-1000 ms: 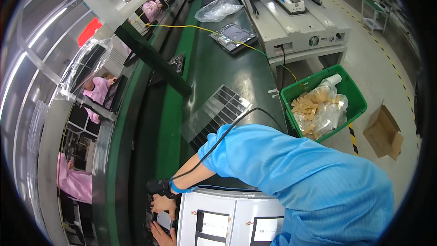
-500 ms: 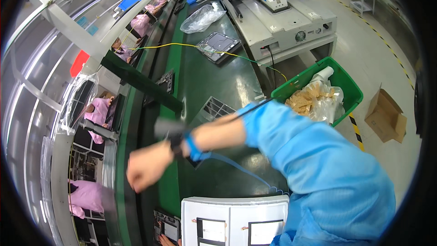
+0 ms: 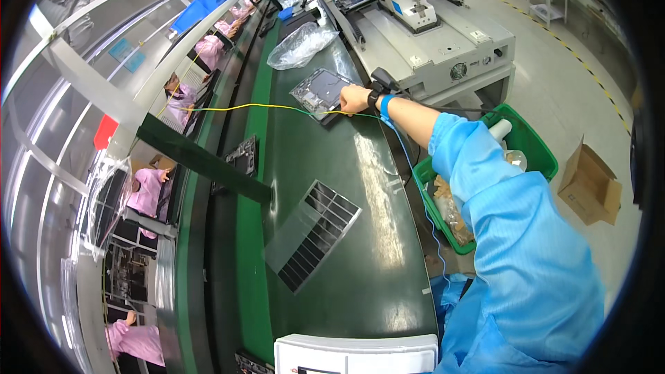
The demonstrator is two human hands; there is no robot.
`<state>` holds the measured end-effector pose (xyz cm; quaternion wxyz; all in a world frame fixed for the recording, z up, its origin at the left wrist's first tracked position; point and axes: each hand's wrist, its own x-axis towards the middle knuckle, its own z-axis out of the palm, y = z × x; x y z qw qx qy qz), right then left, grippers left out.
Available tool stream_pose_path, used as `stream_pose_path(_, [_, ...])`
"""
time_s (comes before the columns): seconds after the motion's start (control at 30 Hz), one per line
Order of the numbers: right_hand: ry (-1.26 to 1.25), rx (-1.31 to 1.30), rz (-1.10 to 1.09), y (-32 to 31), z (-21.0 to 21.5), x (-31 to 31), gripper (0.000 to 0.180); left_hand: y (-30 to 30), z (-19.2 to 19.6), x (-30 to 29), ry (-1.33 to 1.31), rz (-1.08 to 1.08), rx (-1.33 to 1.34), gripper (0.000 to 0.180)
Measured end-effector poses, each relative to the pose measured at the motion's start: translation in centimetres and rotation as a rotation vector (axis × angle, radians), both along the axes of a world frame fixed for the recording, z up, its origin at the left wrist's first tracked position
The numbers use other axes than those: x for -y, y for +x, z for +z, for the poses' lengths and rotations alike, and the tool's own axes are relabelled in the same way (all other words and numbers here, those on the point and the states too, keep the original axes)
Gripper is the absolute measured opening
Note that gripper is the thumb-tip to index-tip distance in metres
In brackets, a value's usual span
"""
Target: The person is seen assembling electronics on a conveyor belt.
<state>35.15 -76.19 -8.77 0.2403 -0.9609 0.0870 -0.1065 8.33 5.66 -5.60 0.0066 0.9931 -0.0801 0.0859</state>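
Note:
My right arm, in a light blue sleeve, stretches forward over the green bench. My right hand (image 3: 355, 99) is closed at the near right edge of an open laptop base (image 3: 324, 94) with bare inner parts showing; the fingertips are partly hidden. A black watch and a blue wrist strap with a coiled cord (image 3: 415, 180) are on that wrist. Beside the hand, a yellow-green wire (image 3: 270, 105) crosses the bench and the laptop base. My left hand is out of sight.
A slatted metal grille (image 3: 318, 225) lies mid-bench, with a white tray (image 3: 357, 343) nearest me. Beyond are a clear plastic bag (image 3: 303, 45) and a bench machine (image 3: 443, 55). A green bin (image 3: 547, 145) and cardboard box (image 3: 589, 187) stand right. A green post (image 3: 201, 159) rises left.
My right hand has swung from the left side of the bench, out and to the right, to the laptop base. The view has shifted, so less of the white tray shows.

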Motion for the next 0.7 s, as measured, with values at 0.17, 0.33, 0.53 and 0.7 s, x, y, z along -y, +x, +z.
stream_pose_path(0.17, [0.060,0.202,-0.036,4.6,-2.9,3.0,0.027,0.6,0.6,1.5,-0.011,-0.010,-0.033,0.084])
stream_pose_path(0.33, [-0.054,0.184,-0.235,8.7,-5.5,0.0,0.078,0.6,1.0,2.2,-0.029,0.023,-0.045,0.085])
stream_pose_path(0.53, [0.124,0.377,-0.338,11.3,-6.4,3.4,0.060,1.5,0.9,2.9,-0.047,0.037,-0.073,0.087])
stream_pose_path(0.7, [-0.135,0.417,-0.292,13.4,-5.9,1.3,0.069,0.6,1.1,2.8,-0.046,0.083,-0.088,0.088])
